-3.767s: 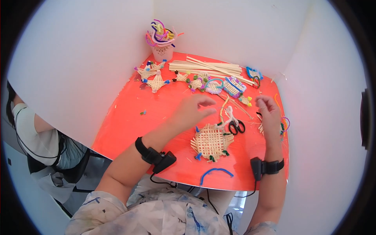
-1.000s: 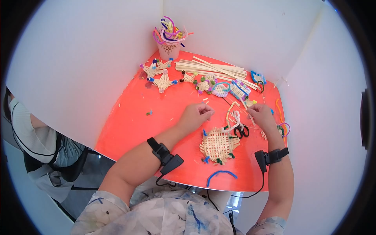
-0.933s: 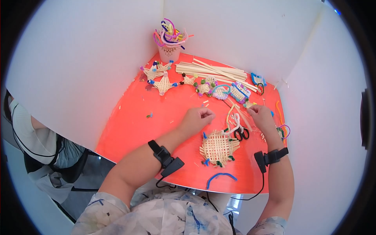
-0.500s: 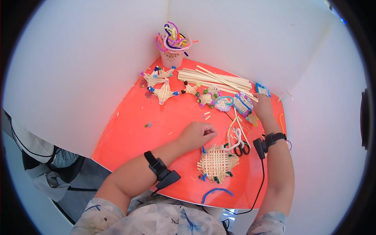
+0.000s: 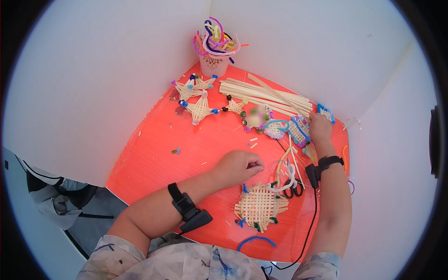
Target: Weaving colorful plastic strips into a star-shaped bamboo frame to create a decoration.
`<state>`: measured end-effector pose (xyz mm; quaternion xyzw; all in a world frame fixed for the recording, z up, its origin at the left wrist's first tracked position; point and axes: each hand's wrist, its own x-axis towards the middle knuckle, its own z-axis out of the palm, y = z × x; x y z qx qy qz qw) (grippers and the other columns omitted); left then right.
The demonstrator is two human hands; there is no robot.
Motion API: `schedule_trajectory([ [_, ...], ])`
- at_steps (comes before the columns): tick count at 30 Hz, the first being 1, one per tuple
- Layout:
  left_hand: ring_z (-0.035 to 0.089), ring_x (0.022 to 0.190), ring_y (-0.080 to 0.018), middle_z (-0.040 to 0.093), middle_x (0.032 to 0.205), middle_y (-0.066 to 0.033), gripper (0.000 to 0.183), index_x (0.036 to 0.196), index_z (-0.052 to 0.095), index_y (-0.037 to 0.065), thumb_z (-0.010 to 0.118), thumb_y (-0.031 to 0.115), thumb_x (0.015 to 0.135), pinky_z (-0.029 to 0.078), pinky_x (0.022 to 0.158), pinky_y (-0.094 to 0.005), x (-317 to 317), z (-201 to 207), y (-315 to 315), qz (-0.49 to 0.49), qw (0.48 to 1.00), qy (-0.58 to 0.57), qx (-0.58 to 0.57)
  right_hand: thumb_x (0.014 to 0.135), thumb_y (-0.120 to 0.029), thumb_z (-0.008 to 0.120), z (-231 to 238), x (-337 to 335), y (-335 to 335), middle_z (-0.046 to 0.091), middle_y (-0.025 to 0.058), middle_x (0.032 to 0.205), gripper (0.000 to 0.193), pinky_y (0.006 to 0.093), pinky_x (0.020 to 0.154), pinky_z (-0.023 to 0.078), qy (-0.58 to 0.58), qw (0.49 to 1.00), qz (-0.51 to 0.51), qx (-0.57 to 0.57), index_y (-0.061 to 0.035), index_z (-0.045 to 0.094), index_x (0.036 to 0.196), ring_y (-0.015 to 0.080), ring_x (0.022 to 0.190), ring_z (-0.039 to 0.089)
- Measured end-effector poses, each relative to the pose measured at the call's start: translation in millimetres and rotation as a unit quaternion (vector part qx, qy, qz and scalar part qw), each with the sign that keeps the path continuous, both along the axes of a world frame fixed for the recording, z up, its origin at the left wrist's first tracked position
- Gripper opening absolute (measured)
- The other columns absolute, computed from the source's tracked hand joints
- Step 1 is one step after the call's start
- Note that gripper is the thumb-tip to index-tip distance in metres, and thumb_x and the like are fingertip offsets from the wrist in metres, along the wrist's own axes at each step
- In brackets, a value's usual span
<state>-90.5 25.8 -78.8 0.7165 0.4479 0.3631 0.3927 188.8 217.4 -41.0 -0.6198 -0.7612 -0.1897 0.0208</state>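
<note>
At the far right of the table, my right hand [image 5: 321, 130] is closed at the near end of a pile of flat pale wooden strips [image 5: 261, 95], pinching one strip [image 5: 275, 88] that lies slantwise across the others. My left hand [image 5: 240, 167] hovers above the middle of the table, fingers curled together, with nothing visible in them. Just in front of it lies a roughly round woven strip mat [image 5: 261, 203], with blue and green pipe cleaner bits twisted on its edge. Black-handled scissors [image 5: 293, 188] rest beside the mat, partly under a white pipe cleaner [image 5: 291, 173].
Woven stars [image 5: 199, 108] and small decorated woven pieces [image 5: 298, 129] line the back of the red table [image 5: 154, 140]. A cup [image 5: 213, 66] of pipe cleaners stands in the far corner, by white partitions. A blue pipe cleaner [image 5: 256, 239] lies near the front edge.
My right hand stays at the strips' near end, while one strip in the pile has shifted and looks blurred. The left hand keeps its curled pose. The whole view has shifted slightly.
</note>
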Motion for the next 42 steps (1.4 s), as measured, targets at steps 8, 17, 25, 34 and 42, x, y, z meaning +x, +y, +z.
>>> schedule_trajectory([
  [8,0.061,0.069,-0.0079,0.07,0.079,-0.0043,0.014,0.094,0.069,0.001,0.068,0.014,0.089,0.05,0.064,-0.026,0,-2,2,-0.01,0.999,-0.037,-0.023,0.087,-0.019,0.063,20,6,-18,0.065,0.0139,0.093,0.017,0.0444,0.077,0.052,0.115,0.991,0.008,0.065,-0.0047,0.07,0.081,0.0329,0.092,0.063],
  [17,0.062,0.07,-0.0081,0.069,0.079,-0.0041,0.014,0.094,0.069,0.0,0.068,0.013,0.089,0.051,0.065,-0.0261,-1,-6,4,-0.023,0.998,-0.05,-0.025,0.08,-0.017,0.068,35,27,-34,0.069,0.0164,0.077,0.02,0.0404,0.068,0.051,0.283,0.959,0.028,0.009,-0.006,0.072,0.096,0.0306,0.073,0.068],
  [25,0.062,0.07,-0.008,0.069,0.078,-0.0035,0.014,0.093,0.07,0.001,0.069,0.014,0.089,0.051,0.064,-0.0251,-3,-10,7,-0.021,0.995,-0.094,-0.035,0.085,-0.016,0.071,71,23,-85,0.063,-0.001,0.067,0.017,0.0204,0.045,0.04,0.587,0.806,-0.012,-0.079,-0.0006,0.07,0.091,0.0051,0.056,0.058],
  [34,0.058,0.062,-0.0052,0.065,0.074,-0.0008,0.016,0.095,0.068,0.002,0.065,0.017,0.092,0.046,0.055,-0.0214,-2,22,-4,-0.02,0.976,-0.199,-0.089,0.089,-0.018,0.069,92,-20,-176,0.065,0.0007,0.079,0.018,0.018,0.052,0.048,0.712,0.673,0.04,-0.197,-0.0028,0.066,0.098,0.005,0.065,0.062],
  [42,0.062,0.063,-0.008,0.066,0.076,-0.0034,0.017,0.094,0.067,0.0,0.068,0.017,0.091,0.048,0.054,-0.0219,1,89,-45,-0.092,0.96,-0.22,-0.146,0.087,-0.015,0.071,103,-68,-234,0.065,0.0026,0.075,0.017,0.0199,0.051,0.049,0.694,0.683,0.073,-0.216,-0.0007,0.065,0.093,0.0066,0.062,0.062],
])
